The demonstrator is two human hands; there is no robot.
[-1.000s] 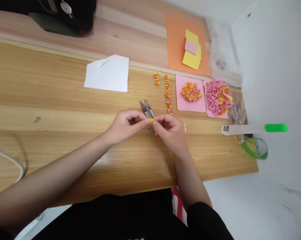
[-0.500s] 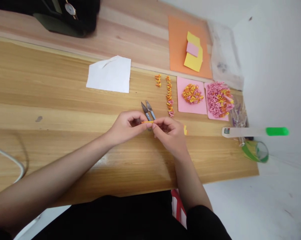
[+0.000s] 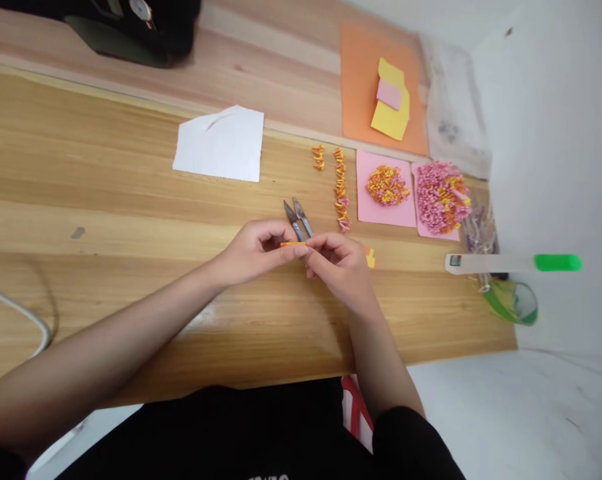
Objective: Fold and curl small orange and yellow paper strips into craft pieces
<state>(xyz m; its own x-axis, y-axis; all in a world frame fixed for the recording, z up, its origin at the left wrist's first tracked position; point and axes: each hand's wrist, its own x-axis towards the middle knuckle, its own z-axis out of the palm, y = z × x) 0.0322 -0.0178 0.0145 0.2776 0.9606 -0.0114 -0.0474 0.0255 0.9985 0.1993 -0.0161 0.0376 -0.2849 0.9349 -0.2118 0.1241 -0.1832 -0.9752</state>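
Note:
Above the wooden table, my left hand (image 3: 261,250) and my right hand (image 3: 341,265) meet at their fingertips. Between them is a thin orange strip (image 3: 291,244), pinched by both hands. Small thread snips (image 3: 299,215) lie just behind the fingertips, blades pointing away and handles partly hidden. Beyond my right hand, a column of small folded orange and pink pieces (image 3: 341,190) lies beside a shorter group of orange ones (image 3: 319,158). Two pink sheets (image 3: 363,212) hold heaps of pink, orange and yellow pieces (image 3: 387,186). A small yellow scrap (image 3: 371,257) is beside my right wrist.
White paper (image 3: 221,150) lies at the back left. An orange sheet (image 3: 358,87) bears yellow and pink notes. At the right are a white tube with a green end (image 3: 511,263) and a green-rimmed cup (image 3: 513,302). A black bag (image 3: 165,33) and white cable (image 3: 35,317) are at left.
The view has shifted slightly. Both hands keep nearly the same pose, with the orange strip still between their fingertips.

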